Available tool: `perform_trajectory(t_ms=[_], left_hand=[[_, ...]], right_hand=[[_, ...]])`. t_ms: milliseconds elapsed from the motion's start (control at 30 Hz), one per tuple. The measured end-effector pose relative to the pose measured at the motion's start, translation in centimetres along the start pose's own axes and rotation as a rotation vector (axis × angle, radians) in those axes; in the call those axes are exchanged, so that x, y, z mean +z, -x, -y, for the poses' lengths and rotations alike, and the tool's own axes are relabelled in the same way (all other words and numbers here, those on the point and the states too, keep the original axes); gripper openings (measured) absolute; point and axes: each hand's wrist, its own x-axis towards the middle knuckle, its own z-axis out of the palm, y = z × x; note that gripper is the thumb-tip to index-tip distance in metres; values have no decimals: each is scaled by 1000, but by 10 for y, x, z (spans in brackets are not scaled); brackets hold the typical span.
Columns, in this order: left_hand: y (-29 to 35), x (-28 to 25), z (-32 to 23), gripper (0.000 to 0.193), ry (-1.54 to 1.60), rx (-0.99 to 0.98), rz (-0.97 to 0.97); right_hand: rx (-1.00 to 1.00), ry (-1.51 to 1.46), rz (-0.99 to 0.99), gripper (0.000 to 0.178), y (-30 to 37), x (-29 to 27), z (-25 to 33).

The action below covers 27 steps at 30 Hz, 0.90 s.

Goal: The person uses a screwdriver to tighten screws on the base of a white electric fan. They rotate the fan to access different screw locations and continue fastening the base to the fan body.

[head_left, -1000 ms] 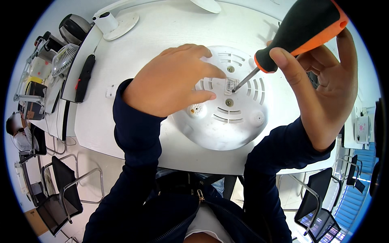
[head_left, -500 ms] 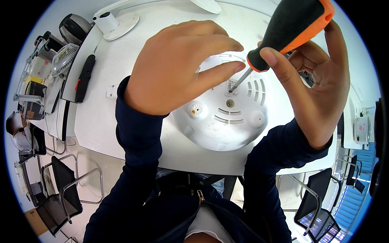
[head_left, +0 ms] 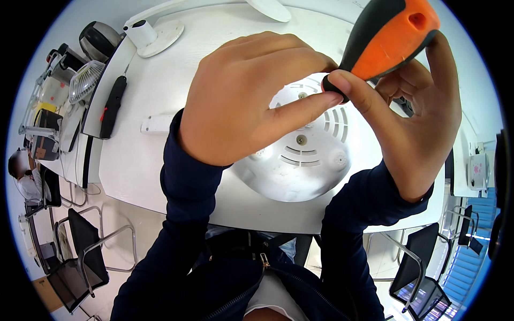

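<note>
A large screwdriver with an orange and black handle [head_left: 377, 45] is tilted in the air above the table. My right hand [head_left: 415, 117] grips it, the thumb pressed on the narrow neck and the fingers curled behind. My left hand [head_left: 249, 99] reaches in from the other side, its thumb and forefinger drawn together at the same neck. The shaft and tip are hidden. Below both hands lies a round, white, dome-shaped housing [head_left: 292, 184] with curved vent slots and recessed screw holes. My left hand covers its far left part.
A black tool with a thin metal shaft [head_left: 113, 107] lies at the table's left. A white lamp-like base [head_left: 160, 41] stands at the far left, near a dark kettle [head_left: 100, 40] and a small fan cage [head_left: 85, 80]. Black chairs [head_left: 85, 249] flank the table; a person sits far left.
The screwdriver handle has turned, bringing its orange side into view, and its shaft has gone out of sight. My left hand has moved right, its thumb and forefinger closing at the neck.
</note>
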Motion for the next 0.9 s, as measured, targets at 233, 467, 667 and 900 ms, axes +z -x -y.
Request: perform_trajectory(t_ms=[233, 467, 667, 900], left_hand=[[-1, -2, -4, 29, 27, 30, -35], [0, -2, -3, 30, 20, 32, -21], [0, -4, -5, 29, 19, 26, 0], [1, -6, -1, 29, 7, 41, -5]], right_hand=[[-1, -56, 18, 76, 0, -2, 6], [14, -91, 5, 76, 1, 0, 9], [37, -130, -3, 76, 1, 2, 11], [2, -76, 93, 76, -4, 2, 10]])
